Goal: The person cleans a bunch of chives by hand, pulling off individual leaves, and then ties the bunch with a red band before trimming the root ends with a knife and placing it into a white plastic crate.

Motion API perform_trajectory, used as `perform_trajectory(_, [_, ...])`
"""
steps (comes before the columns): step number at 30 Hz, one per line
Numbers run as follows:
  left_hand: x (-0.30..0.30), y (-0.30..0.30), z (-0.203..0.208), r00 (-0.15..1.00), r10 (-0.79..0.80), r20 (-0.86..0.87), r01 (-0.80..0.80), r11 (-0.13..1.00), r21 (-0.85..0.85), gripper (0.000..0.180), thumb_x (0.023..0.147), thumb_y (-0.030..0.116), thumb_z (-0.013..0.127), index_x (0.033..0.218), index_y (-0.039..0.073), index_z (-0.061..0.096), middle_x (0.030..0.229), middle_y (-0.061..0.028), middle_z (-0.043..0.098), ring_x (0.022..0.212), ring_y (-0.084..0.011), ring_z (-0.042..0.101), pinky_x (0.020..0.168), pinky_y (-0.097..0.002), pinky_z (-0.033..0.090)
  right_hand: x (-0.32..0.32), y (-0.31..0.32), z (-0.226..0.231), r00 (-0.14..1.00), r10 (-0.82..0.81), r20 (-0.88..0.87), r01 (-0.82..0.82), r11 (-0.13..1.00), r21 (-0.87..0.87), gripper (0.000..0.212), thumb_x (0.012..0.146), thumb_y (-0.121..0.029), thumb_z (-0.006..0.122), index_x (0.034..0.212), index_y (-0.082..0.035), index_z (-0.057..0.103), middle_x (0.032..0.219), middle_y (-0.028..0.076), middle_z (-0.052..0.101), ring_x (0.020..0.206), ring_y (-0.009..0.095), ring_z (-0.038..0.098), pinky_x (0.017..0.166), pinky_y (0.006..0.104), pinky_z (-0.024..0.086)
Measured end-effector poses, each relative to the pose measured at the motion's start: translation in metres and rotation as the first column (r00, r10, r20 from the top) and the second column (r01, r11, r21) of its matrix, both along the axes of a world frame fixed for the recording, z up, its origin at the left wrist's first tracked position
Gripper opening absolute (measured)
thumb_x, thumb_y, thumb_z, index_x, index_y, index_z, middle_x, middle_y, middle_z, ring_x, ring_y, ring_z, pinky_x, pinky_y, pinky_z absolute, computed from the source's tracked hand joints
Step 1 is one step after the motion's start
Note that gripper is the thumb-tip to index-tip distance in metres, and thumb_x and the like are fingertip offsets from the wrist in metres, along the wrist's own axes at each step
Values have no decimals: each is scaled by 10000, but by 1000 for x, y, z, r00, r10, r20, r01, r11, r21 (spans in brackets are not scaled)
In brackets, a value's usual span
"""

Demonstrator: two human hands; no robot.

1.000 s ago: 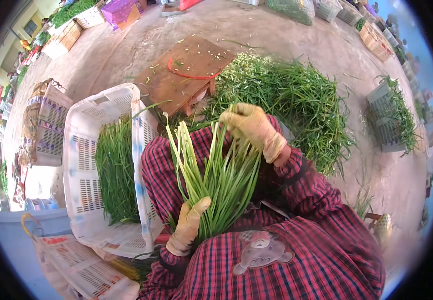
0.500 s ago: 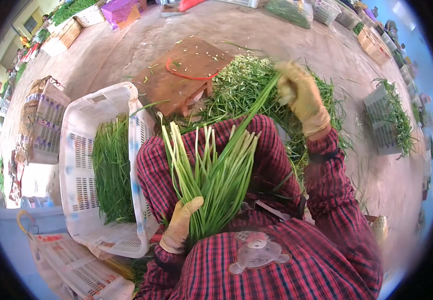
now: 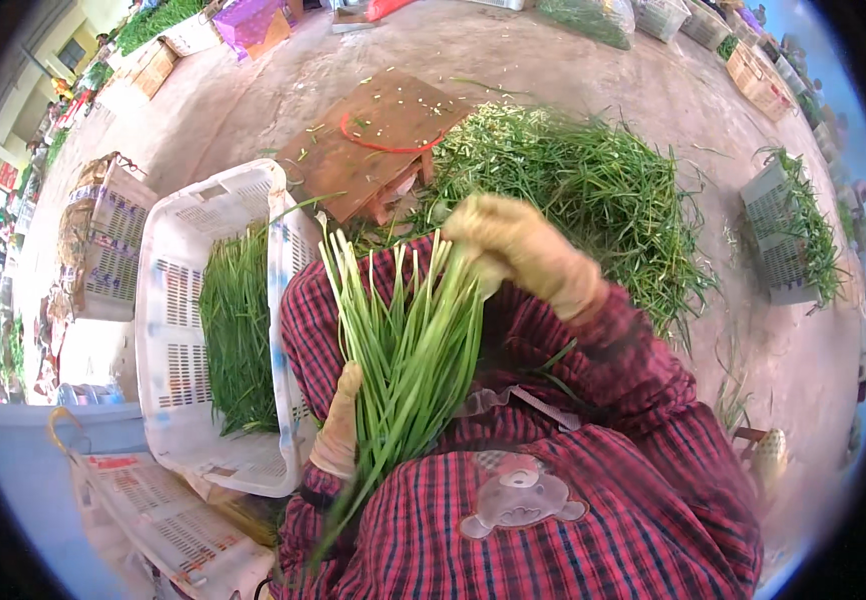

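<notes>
A loose bundle of long green chives with pale stem ends pointing away from me lies over my lap. My left hand, in a tan glove, is closed round its left side, thumb up along the stalks. The gloved right hand is over the pale ends at the bundle's upper right, slightly blurred. Its fingers are curled against the stalks there and hide some tips. Left of my knee, a white plastic crate tilts toward me with more chives lined up inside.
A heap of loose green leaves and trimmings covers the floor ahead. Beside it stands a low brown wooden stool with a red band. Another crate with greens is at right; a grey crate stands far left.
My right hand has come in leftward and down from beside the heap to the bundle's stem ends. The long leaves stretched toward it now lie back among the bundle.
</notes>
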State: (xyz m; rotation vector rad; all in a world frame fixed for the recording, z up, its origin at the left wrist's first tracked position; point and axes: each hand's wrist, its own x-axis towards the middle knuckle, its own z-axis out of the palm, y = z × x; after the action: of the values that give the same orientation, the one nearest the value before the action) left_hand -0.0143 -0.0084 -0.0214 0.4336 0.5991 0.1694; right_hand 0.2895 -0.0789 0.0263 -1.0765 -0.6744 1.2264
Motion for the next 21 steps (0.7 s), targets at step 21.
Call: perform_trajectory(21, [-6,-4,-16,995,-90,-52,99,972,213,611,874,176,710,1408,-17,482,1286,-154,632,1131,-250,647,968,-384,535,58,29,6,377,-621,687,439,773,457,209,954,-208,673,1034,-20,720,930,84,717,782,189,672,696,304,541])
